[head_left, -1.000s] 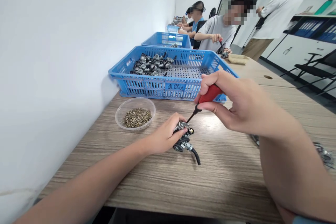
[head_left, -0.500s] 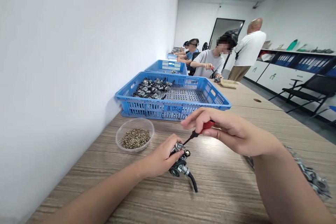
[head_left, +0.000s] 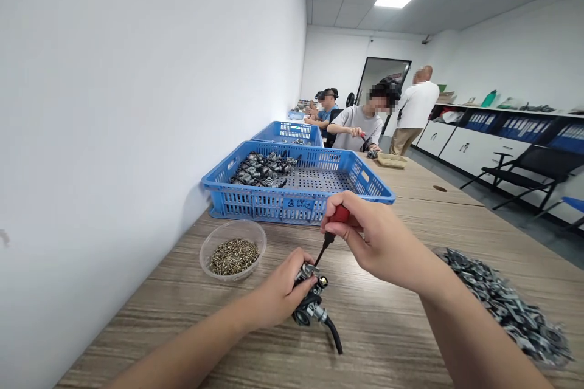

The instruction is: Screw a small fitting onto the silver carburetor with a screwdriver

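My left hand (head_left: 285, 289) is wrapped round a carburetor (head_left: 311, 305), a small metal body with a black hose pointing toward me, and holds it down on the table. In my right hand (head_left: 371, 234) is a screwdriver (head_left: 338, 216) with a red handle, gripped between thumb and fingers. Its dark shaft slants down to the top of the carburetor, where the tip meets the metal beside my left fingers. Whether a screw sits under the tip is too small to tell. Left of my hands stands a clear round tub (head_left: 233, 252) of small brass-coloured screws.
A blue crate (head_left: 292, 200) with several carburetors in its left part stands ahead, another blue crate (head_left: 292, 132) behind it. Many metal levers or brackets (head_left: 506, 304) lie piled at the right. Across the table a co-worker (head_left: 358, 124) holds a red-handled screwdriver. A white wall borders the left.
My right fingers, looser and stretched out before, have curled round the screwdriver handle, which now stands steeper. The view has tilted up and the pile at the right shows more fully.
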Action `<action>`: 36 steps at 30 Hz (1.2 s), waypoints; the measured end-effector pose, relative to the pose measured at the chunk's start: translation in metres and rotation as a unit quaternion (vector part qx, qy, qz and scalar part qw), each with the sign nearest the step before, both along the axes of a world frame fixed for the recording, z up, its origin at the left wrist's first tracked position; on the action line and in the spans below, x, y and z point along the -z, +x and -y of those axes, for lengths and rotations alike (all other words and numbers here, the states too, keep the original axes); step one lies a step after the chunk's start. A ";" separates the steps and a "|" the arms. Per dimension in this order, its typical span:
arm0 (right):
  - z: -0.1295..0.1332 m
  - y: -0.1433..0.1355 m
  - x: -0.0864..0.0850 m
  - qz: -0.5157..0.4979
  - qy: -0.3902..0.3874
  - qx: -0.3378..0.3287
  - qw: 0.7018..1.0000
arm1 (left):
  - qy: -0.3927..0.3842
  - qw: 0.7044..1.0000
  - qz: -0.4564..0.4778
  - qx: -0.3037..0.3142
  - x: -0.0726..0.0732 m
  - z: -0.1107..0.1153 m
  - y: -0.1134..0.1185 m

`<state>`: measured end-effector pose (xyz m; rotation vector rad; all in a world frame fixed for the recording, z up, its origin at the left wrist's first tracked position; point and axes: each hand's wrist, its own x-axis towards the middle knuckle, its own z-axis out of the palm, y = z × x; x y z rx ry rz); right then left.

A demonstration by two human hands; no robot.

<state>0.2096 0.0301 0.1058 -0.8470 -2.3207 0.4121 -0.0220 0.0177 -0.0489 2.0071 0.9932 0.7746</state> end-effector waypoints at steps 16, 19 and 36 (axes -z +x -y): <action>-0.010 0.007 0.007 -0.052 -0.124 -0.170 0.976 | 0.005 1.000 0.010 -0.024 0.005 0.003 0.001; -0.006 0.000 0.010 -0.055 -0.086 -0.106 0.989 | 0.009 0.999 0.014 -0.033 0.007 0.004 0.003; -0.001 0.012 -0.004 -0.023 -0.102 -0.141 0.984 | 0.028 0.999 0.004 -0.022 0.001 0.003 0.001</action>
